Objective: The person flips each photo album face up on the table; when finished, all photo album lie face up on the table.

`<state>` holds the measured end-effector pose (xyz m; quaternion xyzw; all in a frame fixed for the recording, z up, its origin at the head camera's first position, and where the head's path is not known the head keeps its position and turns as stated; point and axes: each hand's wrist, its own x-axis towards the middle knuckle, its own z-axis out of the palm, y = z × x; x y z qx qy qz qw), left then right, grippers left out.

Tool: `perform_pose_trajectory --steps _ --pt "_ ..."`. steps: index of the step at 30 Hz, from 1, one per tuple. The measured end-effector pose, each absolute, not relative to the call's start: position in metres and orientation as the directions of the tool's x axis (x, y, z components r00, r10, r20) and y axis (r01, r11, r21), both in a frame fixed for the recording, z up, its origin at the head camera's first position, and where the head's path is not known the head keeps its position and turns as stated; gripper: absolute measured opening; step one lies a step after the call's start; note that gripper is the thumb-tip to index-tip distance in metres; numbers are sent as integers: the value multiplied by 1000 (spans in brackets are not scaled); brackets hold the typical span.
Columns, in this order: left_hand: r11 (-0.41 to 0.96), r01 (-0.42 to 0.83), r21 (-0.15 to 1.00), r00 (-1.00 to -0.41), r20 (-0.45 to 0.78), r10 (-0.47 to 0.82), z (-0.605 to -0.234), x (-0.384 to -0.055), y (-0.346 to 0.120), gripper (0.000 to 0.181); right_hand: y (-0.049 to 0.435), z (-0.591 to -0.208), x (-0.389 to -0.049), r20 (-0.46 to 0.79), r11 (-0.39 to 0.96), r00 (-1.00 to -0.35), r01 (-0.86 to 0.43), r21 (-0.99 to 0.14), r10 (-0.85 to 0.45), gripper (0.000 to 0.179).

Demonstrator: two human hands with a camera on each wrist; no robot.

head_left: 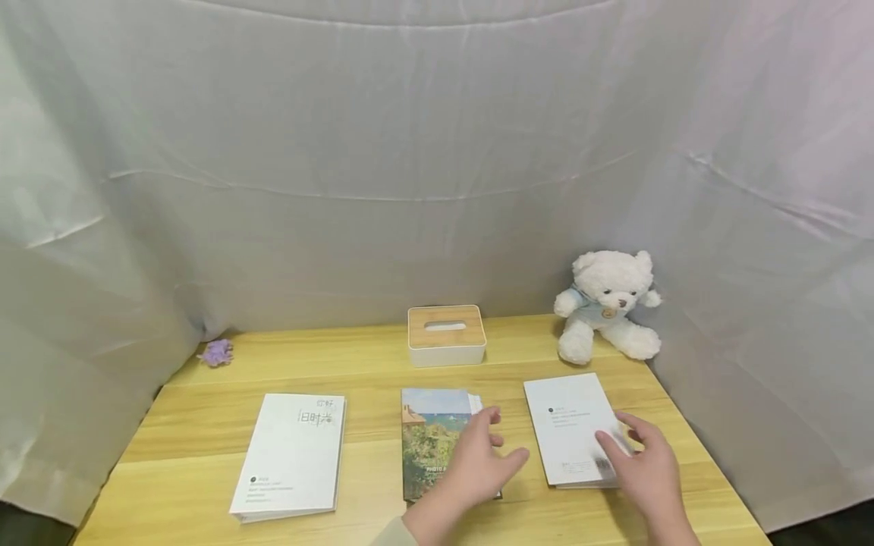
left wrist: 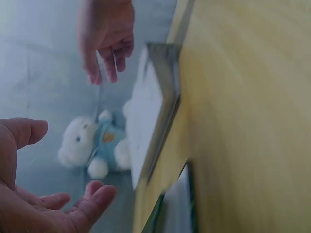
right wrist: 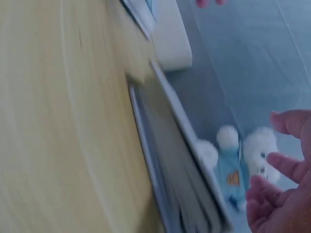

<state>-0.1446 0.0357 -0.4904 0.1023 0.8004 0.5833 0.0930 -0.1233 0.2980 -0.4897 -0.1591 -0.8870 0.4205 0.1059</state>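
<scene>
Three book-like albums lie on the wooden table in the head view. My left hand [head_left: 481,459] hovers over the right part of the middle album [head_left: 425,447], which has a painted garden-and-sea cover; its fingers and thumb are spread and hold nothing. The right hand [head_left: 649,470] is at the right edge of a white album [head_left: 570,425], thumb and fingers apart. In the right wrist view, that hand [right wrist: 286,189] appears raised off the album [right wrist: 180,160], whose covers stand slightly apart around its pages. Another white album [head_left: 290,462] with printed characters lies at the left.
A white tissue box [head_left: 447,355] with a wooden lid stands at the back middle. The white teddy bear [head_left: 608,311] in a blue top sits at the back right. A small purple object [head_left: 217,353] lies at the back left. Grey curtains [head_left: 423,167] surround the table [head_left: 369,447].
</scene>
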Motion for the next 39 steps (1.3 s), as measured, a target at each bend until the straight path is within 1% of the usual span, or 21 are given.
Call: perform_pose_trajectory --steps 4,9,13,17,20,24,28,31,39 --pt "324 17 946 -936 -99 339 -497 -147 58 89 318 -496 -123 -36 565 -920 270 -780 389 70" --pt "389 32 921 -912 -132 387 -503 -152 80 92 331 -505 -125 -116 564 -925 317 -763 363 79" --pt "444 52 895 -902 -149 406 -504 -151 90 87 334 -511 -127 -160 565 -933 324 -758 321 88" --pt "417 60 907 -882 -147 447 -505 -148 94 71 334 -515 -127 -186 559 -935 331 -761 301 92" --pt "365 72 928 -876 -116 469 -505 -147 97 64 334 -517 -127 -184 576 -938 328 -749 294 92" --pt "334 84 939 -875 -91 475 -507 -145 101 63 334 -518 -127 -168 608 -942 318 -727 292 89" --pt "392 71 917 -897 -114 428 -509 -140 107 69 334 -518 -128 -174 599 -938 327 -731 299 86" --pt "423 56 904 -912 -126 391 -509 -136 110 74 333 -519 -129 -193 567 -932 341 -750 306 86" --pt "432 50 901 -924 -122 363 -513 -132 118 75 330 -521 -128 -205 504 -918 362 -784 340 79"
